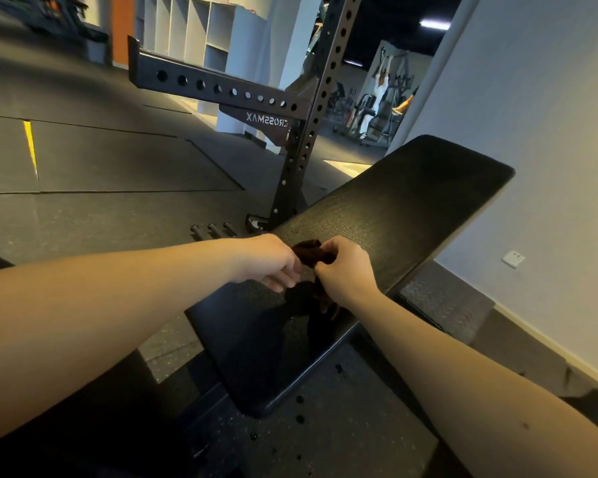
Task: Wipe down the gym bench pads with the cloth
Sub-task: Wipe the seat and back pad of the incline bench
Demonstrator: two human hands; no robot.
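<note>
Dark cloth (310,254) seemingly pinched between left hand (271,261) and right hand (346,270)

The left hand (270,260) and the right hand (346,270) meet, each pinching a dark, bunched cloth (310,252). The cloth shows between their fingertips and hangs down below the right hand's curled fingers. There it seems to touch the seat pad (256,350), though dark cloth on dark vinyl is hard to separate. Beyond the fingers the long back pad (411,201) runs away to the upper right. Past the left hand's knuckles stands a perforated rack upright (292,174), with three short pegs (214,231) near its base.
</note>
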